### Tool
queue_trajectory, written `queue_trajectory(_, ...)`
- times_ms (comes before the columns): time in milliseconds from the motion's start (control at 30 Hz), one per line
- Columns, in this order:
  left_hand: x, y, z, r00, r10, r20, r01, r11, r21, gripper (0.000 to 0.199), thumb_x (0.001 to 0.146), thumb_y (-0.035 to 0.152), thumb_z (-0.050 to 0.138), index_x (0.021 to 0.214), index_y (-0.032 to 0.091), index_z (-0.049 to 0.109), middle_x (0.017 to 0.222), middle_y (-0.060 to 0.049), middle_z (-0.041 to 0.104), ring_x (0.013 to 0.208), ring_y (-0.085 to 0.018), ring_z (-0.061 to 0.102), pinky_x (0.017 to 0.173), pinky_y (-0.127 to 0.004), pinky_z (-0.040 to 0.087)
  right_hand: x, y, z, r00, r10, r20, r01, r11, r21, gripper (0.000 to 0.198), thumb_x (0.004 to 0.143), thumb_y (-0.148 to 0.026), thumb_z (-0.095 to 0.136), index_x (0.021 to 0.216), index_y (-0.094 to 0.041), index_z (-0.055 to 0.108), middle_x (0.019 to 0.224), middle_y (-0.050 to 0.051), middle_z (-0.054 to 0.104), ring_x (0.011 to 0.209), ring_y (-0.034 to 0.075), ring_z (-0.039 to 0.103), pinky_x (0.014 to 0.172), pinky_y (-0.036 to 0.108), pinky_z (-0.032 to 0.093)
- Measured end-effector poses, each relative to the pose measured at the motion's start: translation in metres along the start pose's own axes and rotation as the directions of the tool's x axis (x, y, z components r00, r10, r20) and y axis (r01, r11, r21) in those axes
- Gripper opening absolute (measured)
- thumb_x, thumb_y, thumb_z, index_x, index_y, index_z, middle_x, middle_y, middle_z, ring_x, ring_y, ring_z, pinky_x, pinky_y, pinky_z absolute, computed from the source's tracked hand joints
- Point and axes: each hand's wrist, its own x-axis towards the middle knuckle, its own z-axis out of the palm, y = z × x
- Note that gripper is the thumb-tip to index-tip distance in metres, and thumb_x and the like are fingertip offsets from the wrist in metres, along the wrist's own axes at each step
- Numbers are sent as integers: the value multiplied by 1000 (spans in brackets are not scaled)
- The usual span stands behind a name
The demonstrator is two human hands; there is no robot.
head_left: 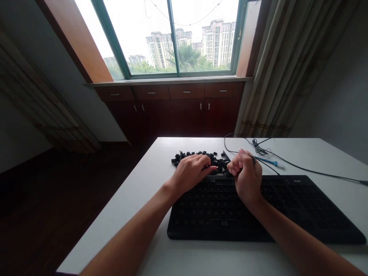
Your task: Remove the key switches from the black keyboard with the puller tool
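Observation:
A black keyboard [224,230] lies on the white table, and many of its key positions look bare of keycaps. Loose black keycaps [220,163] are heaped behind its rear left edge. My left hand [192,168] rests at that edge beside the heap, thumb apart from the bent fingers; its fingertips are partly hidden, and I see nothing held. Above the keyboard's upper middle, my right hand [248,174] is closed in a fist. A small dark piece shows at the fist, but its kind is unclear.
A black cable [307,168] runs across the table behind the keyboard, with a tangled bundle [258,145] at the back. A thin blue stick-like tool [267,161] lies near it. Beyond the white table [115,237] stand red-brown cabinets [184,115] below a window.

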Motion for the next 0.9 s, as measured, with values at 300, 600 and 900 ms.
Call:
queue_trajectory(300, -2, 14, -7, 995, -59, 85, 97, 826, -555, 36, 99, 31, 34, 127, 18, 52, 101, -5, 66, 90, -17, 60, 86, -32, 46, 1, 5, 5, 982, 187, 24, -189, 977, 102, 40, 88, -36, 62, 60, -19, 39, 55, -6, 38, 49, 9, 38, 54, 27, 37)
queue_trajectory(600, 2, 41, 6, 966, -210, 149, 244, 557, -794, 55, 102, 49, 15, 91, 16, 58, 86, -4, 62, 84, -15, 57, 86, -29, 44, -17, 17, 15, 983, 104, 152, -95, 993, -66, 38, 93, -37, 58, 63, -20, 44, 58, -4, 45, 57, 11, 42, 62, 27, 41)
queue_trajectory(900, 1, 25, -2, 967, 90, 240, 130, 633, -763, 55, 73, 23, 48, 129, 18, 48, 103, -3, 59, 92, -18, 52, 89, -32, 45, -13, 27, 15, 991, 76, 107, -77, 997, 13, 38, 92, -30, 54, 59, -21, 38, 54, -5, 37, 52, 11, 35, 55, 28, 35)
